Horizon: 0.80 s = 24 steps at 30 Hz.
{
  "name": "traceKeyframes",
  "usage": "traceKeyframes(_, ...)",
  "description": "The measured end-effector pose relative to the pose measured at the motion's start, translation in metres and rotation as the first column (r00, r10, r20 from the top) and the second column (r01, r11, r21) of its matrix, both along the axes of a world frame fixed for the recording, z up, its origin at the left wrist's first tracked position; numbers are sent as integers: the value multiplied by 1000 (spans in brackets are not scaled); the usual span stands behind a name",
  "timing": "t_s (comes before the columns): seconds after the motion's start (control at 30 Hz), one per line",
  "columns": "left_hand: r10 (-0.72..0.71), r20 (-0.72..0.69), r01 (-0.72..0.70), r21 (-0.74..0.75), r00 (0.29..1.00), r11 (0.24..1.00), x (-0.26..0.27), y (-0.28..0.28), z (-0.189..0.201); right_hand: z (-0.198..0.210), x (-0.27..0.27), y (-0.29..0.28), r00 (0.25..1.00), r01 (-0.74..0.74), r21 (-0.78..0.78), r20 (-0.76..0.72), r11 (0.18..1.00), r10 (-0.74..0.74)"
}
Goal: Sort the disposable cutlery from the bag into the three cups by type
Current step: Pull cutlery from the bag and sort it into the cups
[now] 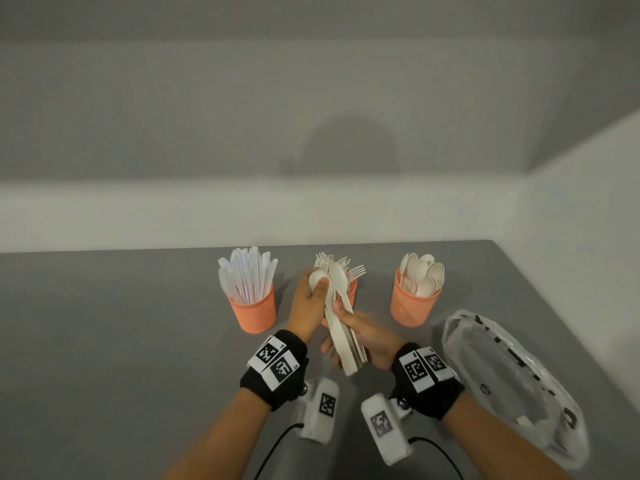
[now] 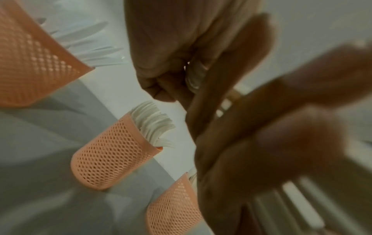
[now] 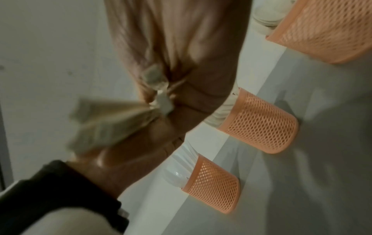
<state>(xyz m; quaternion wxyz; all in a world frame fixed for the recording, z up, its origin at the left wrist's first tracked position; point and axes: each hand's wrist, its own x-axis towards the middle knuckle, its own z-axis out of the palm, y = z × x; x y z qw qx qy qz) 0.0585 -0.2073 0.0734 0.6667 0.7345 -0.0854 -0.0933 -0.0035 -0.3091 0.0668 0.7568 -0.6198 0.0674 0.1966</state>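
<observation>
Cutlery, a fanned bundle of pale spoons (image 1: 341, 317), sits above the bench's middle, gripped at the handles by the right hand (image 1: 367, 336) and pinched round the bowls by the left hand (image 1: 308, 303). Toward the near right corner a crumpled clear bag (image 1: 512, 386) lies slack. Behind the hands, toward the far edge, three orange mesh cups line up: knives cup (image 1: 252, 310) left, forks cup (image 1: 351, 292) half hidden by the bundle, spoons cup (image 1: 412, 308) right.
</observation>
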Motion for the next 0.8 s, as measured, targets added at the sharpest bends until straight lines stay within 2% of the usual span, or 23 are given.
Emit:
traceKeyframes(0.1, 17, 61, -22, 85, 998, 996, 1, -5, -3, 0, -4, -4, 998, -52, -35, 23, 998, 53)
traceKeyframes(0.23, 19, 53, -23, 84, 998, 996, 0, -13, -3, 1, -11, -9, 996, -49, -158, 66, 986, 60)
traceKeyframes(0.37, -83, 64, 79, 72, 994, 994, -3, -21, -3, 4, -16, -20, 991, -107, -339, 44, 935, 129)
traceKeyframes(0.43, -126, 61, 115, 154, 990, 981, -3, -26, -4, 5, -18, -27, 990, -125, -345, 12, 930, 138)
traceKeyframes(0.6, -245, 114, 206, 276, 963, 939, -4, -44, -4, 3, -23, -42, 998, 59, -247, 41, 967, -50)
traceKeyframes(0.67, -279, 94, 245, 275, 956, 930, -5, -51, -3, 1, -25, -48, 994, 100, -341, 83, 935, -76)
traceKeyframes(0.8, -424, -86, 432, 257, 901, 865, -4, -60, -1, -5, -34, -60, 974, 210, -522, 181, 827, -133)
